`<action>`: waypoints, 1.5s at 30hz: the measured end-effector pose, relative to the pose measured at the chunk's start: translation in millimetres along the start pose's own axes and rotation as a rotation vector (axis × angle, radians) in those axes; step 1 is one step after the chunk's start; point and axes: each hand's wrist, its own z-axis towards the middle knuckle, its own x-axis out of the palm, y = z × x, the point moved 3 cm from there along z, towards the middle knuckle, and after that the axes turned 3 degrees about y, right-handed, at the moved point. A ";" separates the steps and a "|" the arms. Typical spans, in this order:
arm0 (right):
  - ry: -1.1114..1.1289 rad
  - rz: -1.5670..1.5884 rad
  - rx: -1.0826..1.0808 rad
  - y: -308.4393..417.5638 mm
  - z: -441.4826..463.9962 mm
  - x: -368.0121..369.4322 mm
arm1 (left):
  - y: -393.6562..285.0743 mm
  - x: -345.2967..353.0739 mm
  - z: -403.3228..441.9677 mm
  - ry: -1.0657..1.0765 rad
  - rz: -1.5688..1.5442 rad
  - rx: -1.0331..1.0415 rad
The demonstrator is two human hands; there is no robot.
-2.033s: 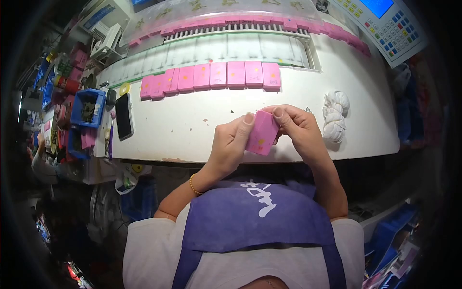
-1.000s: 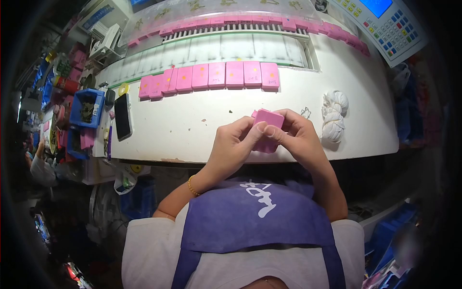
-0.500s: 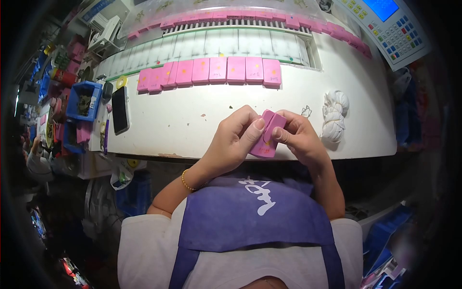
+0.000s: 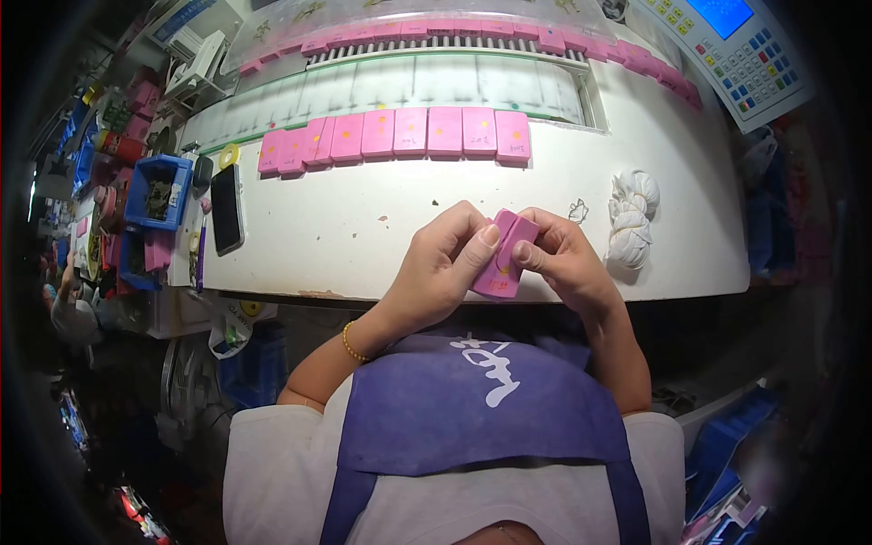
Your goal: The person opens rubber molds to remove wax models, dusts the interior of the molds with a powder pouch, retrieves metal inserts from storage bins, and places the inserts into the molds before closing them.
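Close to the table's front edge, a pink rubber-like block point(image 4: 500, 281) with a split or slit near its top is held between both hands. My left hand point(image 4: 447, 259) grips it from the left, thumb pressed on its face. From the right, my right hand point(image 4: 565, 257) is closed on the same block, its thumb beside the split. Small writing and a yellow mark show on the block's lower face. Whatever lies inside the split is too small to make out. Beyond the hands stands a row of similar pink blocks point(image 4: 421, 133) with yellow dots and handwritten marks.
Behind the row runs a white conveyor belt point(image 4: 391, 84), with more pink blocks on its far side. A white cloth bundle point(image 4: 631, 221) lies right, a phone point(image 4: 227, 208) left. Further left is a blue bin point(image 4: 158, 191); a keypad panel point(image 4: 740, 59) is upper right.
Both hands and the pink block stay almost still, with only a very slight shift. Marks on the conveyor belt have moved a little to the left.
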 end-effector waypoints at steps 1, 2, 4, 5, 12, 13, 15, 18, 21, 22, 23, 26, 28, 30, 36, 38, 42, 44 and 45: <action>-0.002 -0.010 0.006 2.0 -0.4 0.9 | 0.2 -0.7 -0.2 -0.008 0.031 0.002; -0.005 -0.020 0.012 5.9 -1.2 3.1 | 0.3 -1.2 -0.3 -0.016 0.062 0.004; -0.039 -0.048 0.012 8.4 -2.3 5.8 | -1.1 -0.3 -0.3 -0.060 0.118 0.014; -0.069 -0.067 0.007 8.4 -2.9 7.3 | -1.8 -0.3 -0.2 -0.083 0.147 0.019; -0.152 -0.192 -0.083 11.9 -6.5 8.5 | -8.1 0.9 1.1 0.005 0.356 0.125; -0.171 -0.193 -0.110 13.6 -5.9 9.7 | -3.4 1.0 1.2 -0.002 0.324 0.121; -0.207 -0.197 -0.163 17.3 -4.3 12.3 | 0.2 0.7 0.7 -0.002 0.337 0.155; -0.195 -0.304 -0.077 16.4 -8.6 5.4 | 0.9 0.0 -1.0 0.005 0.461 0.268; -0.233 -0.640 -0.276 25.8 -13.5 11.3 | 0.4 -2.3 -1.4 -0.032 0.514 0.394; -0.234 -0.764 -0.422 30.2 -14.9 13.2 | -1.4 -6.6 -2.3 -0.049 0.500 0.443; -0.233 -0.886 -0.568 33.8 -16.7 15.6 | -2.6 -9.0 -2.6 -0.068 0.486 0.491; -0.210 -1.077 -0.811 35.9 -21.3 25.5 | 3.1 -14.9 1.3 -0.138 0.161 0.294; -0.187 -1.156 -0.869 33.6 -24.5 31.1 | 8.5 -17.4 5.8 -0.066 0.129 0.137; -0.209 -1.217 -0.993 30.3 -29.0 38.0 | 17.2 -15.1 8.2 -0.064 -0.039 -0.042; -0.279 -1.344 -1.209 12.4 -35.1 40.9 | 27.2 0.0 19.5 -0.018 -0.582 -0.133; -0.313 -1.316 -1.207 9.0 -33.2 39.1 | 21.1 1.7 21.1 -0.010 -0.572 -0.043; -0.377 -1.256 -1.137 10.9 -32.9 36.2 | 11.2 4.0 18.1 0.068 -0.421 0.136; -0.453 -1.267 -1.112 19.1 -32.3 36.9 | 10.5 -1.8 13.3 0.137 -0.178 0.254; -0.493 -1.272 -1.100 22.1 -31.8 36.9 | 9.5 -2.7 11.1 0.172 -0.055 0.313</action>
